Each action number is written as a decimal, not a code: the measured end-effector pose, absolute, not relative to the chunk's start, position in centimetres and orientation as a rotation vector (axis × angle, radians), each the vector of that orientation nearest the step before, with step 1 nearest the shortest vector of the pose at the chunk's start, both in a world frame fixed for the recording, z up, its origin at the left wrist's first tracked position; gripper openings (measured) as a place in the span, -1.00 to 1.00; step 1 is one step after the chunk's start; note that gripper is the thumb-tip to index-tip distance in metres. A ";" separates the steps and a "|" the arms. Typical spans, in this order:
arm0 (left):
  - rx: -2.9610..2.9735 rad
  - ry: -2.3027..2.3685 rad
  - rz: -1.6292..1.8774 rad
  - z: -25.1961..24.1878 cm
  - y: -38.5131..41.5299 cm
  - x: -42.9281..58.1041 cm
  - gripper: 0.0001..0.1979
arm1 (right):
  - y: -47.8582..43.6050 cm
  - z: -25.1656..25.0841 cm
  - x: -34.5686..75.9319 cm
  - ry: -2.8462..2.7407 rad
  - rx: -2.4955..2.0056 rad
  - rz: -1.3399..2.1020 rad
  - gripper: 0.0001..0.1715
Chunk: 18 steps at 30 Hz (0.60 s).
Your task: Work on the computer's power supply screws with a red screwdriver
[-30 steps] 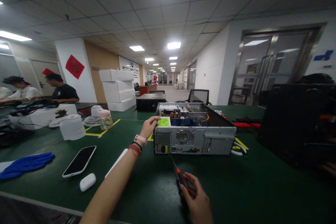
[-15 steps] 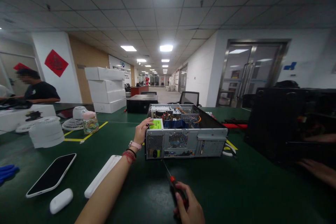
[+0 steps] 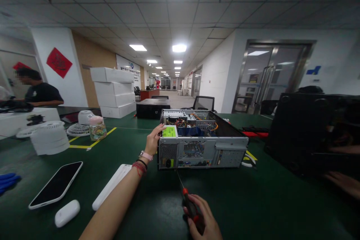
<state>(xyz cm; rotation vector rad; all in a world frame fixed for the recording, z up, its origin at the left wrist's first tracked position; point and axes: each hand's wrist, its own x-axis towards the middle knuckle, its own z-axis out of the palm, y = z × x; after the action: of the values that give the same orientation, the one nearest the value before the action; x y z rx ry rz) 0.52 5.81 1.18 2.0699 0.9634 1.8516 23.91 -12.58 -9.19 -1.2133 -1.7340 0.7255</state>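
Screwdriver [image 3: 191, 208] sits clasped in the right hand [image 3: 206, 219], left hand [image 3: 153, 138] braces the computer case [image 3: 210, 153], fingers outstretched — straighter shaft [image 3: 180, 179] should turn truer!

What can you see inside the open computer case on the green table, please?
The computer case holds a labelled power supply, a tangle of wires, a dark blue item and an orange cable. Its near wall and these parts hide the bottom.

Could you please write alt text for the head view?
A person's right hand points a screwdriver toward the lower edge of an open computer case; the left hand touches its corner. A phone lies left on the green table.
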 end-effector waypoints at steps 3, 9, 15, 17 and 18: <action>2.066 0.966 1.860 1.2 5.9 0.5 -0.58 | -12.6 -8.7 24.4 -1.716 -1.274 0.834 -0.43; 2.060 0.969 1.860 1.2 6.0 0.5 -0.62 | -13.1 -9.3 23.5 -1.614 -1.479 0.676 -0.36; 2.062 0.969 1.867 1.1 6.1 0.6 -0.62 | -13.5 -8.4 22.4 -1.431 -1.569 0.614 -0.39; 2.073 0.967 1.866 1.1 6.1 0.6 -0.61 | -13.5 -8.0 22.5 -1.398 -1.567 0.625 -0.44; 2.081 0.963 1.868 1.1 6.1 0.6 -0.60 | -13.4 -8.0 22.5 -1.393 -1.575 0.620 -0.44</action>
<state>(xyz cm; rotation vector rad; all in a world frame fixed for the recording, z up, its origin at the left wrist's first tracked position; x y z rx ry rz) 0.62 6.12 1.08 2.0808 0.9634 1.8675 22.51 -13.44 -7.96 -1.5748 -1.3929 0.6202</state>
